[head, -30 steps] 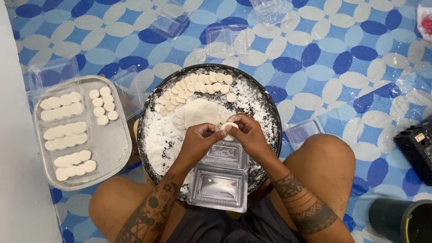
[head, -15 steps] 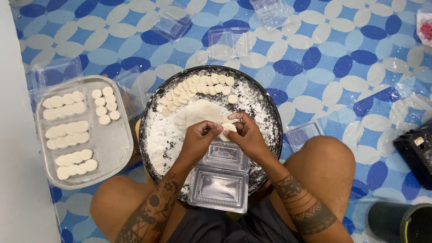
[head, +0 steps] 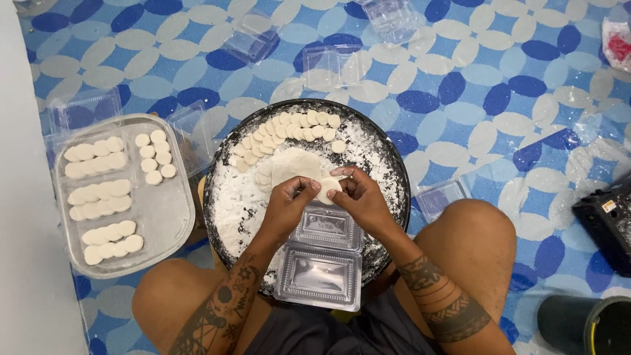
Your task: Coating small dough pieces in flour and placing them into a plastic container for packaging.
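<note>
Both hands meet over a round black tray (head: 394,164) dusted with white flour. My left hand (head: 289,204) and my right hand (head: 358,197) pinch one small white dough round (head: 327,189) between their fingertips. Beyond them on the tray lies a flat sheet of dough (head: 294,164) and a curved row of cut dough rounds (head: 289,126). Directly below my hands an open clear plastic clamshell box (head: 322,256) rests on the tray's near edge, nothing in it.
A clear rectangular tray (head: 164,217) at the left holds rows of dough rounds. Several clear plastic boxes (head: 335,66) lie scattered on the blue patterned mat. A black device (head: 605,217) sits at the right, a dark bin (head: 585,325) at bottom right.
My hands stay together over the tray, fingers shifting slightly on the dough round. Nothing else has moved.
</note>
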